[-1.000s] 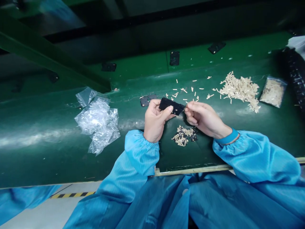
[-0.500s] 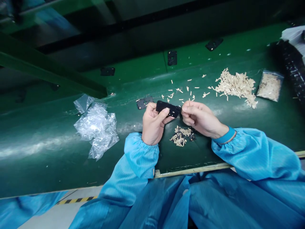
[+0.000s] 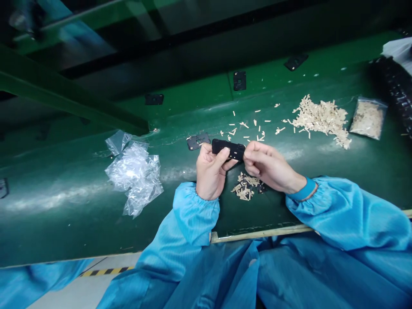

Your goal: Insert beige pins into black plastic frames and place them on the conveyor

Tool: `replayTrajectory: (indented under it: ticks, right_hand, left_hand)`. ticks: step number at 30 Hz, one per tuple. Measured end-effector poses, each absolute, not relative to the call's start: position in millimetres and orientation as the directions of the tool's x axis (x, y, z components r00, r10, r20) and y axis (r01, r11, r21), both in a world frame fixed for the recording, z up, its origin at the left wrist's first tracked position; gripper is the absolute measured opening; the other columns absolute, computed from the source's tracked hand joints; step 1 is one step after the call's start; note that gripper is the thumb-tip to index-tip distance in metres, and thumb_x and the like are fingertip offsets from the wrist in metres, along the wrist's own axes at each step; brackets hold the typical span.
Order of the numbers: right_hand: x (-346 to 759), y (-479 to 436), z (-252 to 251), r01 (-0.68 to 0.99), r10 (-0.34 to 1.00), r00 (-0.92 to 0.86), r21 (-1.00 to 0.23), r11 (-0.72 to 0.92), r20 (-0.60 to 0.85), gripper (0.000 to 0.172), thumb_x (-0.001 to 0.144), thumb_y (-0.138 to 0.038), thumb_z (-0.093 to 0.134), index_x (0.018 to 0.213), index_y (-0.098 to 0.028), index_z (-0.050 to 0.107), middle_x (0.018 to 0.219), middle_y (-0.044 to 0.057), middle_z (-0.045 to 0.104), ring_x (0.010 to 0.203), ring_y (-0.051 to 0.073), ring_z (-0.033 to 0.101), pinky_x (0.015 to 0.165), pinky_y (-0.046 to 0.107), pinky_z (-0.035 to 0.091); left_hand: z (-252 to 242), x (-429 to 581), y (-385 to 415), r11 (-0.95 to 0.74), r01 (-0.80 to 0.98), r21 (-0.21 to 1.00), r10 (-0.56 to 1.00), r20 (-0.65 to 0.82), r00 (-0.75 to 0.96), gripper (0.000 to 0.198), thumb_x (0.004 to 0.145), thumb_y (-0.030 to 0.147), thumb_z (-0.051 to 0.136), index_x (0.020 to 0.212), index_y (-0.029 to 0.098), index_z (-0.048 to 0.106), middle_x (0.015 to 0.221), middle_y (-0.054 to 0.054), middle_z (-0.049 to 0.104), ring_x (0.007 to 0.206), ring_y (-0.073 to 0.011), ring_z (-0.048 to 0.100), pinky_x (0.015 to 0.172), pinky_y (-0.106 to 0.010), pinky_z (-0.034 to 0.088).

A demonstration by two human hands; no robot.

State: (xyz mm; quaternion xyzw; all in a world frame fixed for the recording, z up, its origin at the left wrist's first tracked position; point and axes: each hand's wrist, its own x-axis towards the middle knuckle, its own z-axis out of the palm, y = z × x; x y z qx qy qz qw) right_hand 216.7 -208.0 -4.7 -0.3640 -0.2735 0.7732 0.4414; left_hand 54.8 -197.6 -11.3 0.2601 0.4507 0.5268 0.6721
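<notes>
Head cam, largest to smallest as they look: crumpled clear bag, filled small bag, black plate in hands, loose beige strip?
1. crumpled clear bag
2. filled small bag and black plate: unsure, the plate is held nearer the camera
3. loose beige strip

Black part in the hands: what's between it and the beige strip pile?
Loose beige strips scattered on the green surface, beyond the right hand; head view.

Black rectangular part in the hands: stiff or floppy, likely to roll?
Probably stiff: the black rectangular part shows no sag between the left hand and right hand. Likely light, since fingertips seem to carry it. Unlikely to roll: a similar flat piece lies flat nearby.
</notes>
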Motion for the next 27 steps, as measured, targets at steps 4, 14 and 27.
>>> replayTrajectory:
  ticks: [4, 14, 27]
  right_hand:
    - [218.7, -206.5, -2.2, -0.458, 0.893, -0.32, -0.774, -0.438, -0.317, 0.024, 0.089, -0.029, 0.072, 0.076, -0.019, 0.055, 0.062, -0.006, 0.046, 0.049, 0.006, 0.037, 0.049, 0.024, 0.023]
    - [220.4, -205.4, -1.2, -0.563, 0.841, -0.421, -0.629, -0.536, -0.339, 0.015, 0.088, -0.027, 0.07, 0.087, -0.021, 0.057, 0.069, -0.005, 0.056, 0.051, 0.007, 0.046, 0.05, 0.022, 0.033]
    - [228.4, -200.7, -0.1, -0.497, 0.747, -0.52, -0.565, -0.659, -0.414, 0.012, 0.083, -0.021, 0.069, 0.081, -0.019, 0.057, 0.064, -0.005, 0.055, 0.048, 0.008, 0.048, 0.048, 0.022, 0.033]
  left_hand:
    - [-10.2, 52.7, -196.4, 0.338, -0.498, 0.799, 0.933, -0.354, 0.065, 0.05, 0.07, 0.034, 0.091, 0.089, 0.022, 0.046, 0.087, 0.006, 0.071, 0.074, -0.0073, 0.073, 0.067, -0.016, 0.063]
    - [-11.6, 52.6, -198.3, 0.355, -0.488, 0.797, 0.933, -0.332, 0.137, 0.047, 0.074, 0.03, 0.089, 0.089, 0.02, 0.045, 0.084, 0.006, 0.068, 0.073, -0.0069, 0.072, 0.067, -0.018, 0.065]
    - [-11.2, 44.1, -194.0, 0.342, -0.392, 0.854, 0.939, -0.292, 0.183, 0.046, 0.071, 0.029, 0.09, 0.086, 0.02, 0.048, 0.083, 0.005, 0.07, 0.072, -0.0083, 0.073, 0.063, -0.018, 0.065]
